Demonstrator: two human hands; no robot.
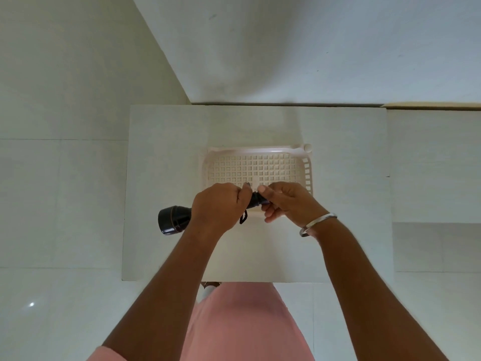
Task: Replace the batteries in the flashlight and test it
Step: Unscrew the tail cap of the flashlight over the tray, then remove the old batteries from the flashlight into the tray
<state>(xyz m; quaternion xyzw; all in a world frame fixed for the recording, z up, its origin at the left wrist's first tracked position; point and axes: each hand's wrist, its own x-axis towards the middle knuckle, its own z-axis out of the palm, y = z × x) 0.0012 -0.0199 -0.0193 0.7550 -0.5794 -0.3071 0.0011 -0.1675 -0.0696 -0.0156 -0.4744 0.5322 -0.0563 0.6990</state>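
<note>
Left hand (pixel 217 208) curled round barrel of black flashlight (pixel 173 220) | right hand (pixel 289 201) pinches its tail end, fingers bent | flashlight lies level over near edge of white basket (pixel 260 151), head pointing left, beyond the basket | basket sits on white table (pixel 166 157)

Basket (pixel 307 171) on table (pixel 166 152); flashlight (pixel 173 220) over basket's near edge, head pointing left.

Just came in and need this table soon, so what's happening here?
A person holds a black flashlight level above the white table. The left hand grips its body, while the right hand pinches the tail end, seemingly working the cap. A wrist strap dangles underneath. A white perforated basket sits on the table behind the hands. No batteries are in view.
</note>
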